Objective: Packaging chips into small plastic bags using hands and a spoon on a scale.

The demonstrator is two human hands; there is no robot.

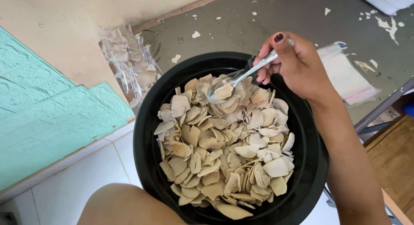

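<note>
— Where's the spoon [233,80]?
— Pinched by its handle in the right hand [293,63]; its bowl rests on pale chips [224,147] near the far rim of one black tub [144,134] (chips beyond counting).

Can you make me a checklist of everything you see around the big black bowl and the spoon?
Surface: grey floor with white paint flecks; white tiles at lower left.
Job's things: black bowl heaped with pale beige sliced chips; metal spoon carrying one slice.
Clutter: clear bags of slices by the wall; flat plastic bag on the right.
Hands: right hand grips the spoon; left hand not in view.
Cables: nothing seen.
Surroundings: beige wall, teal brick-patterned panel, wooden board.
</note>
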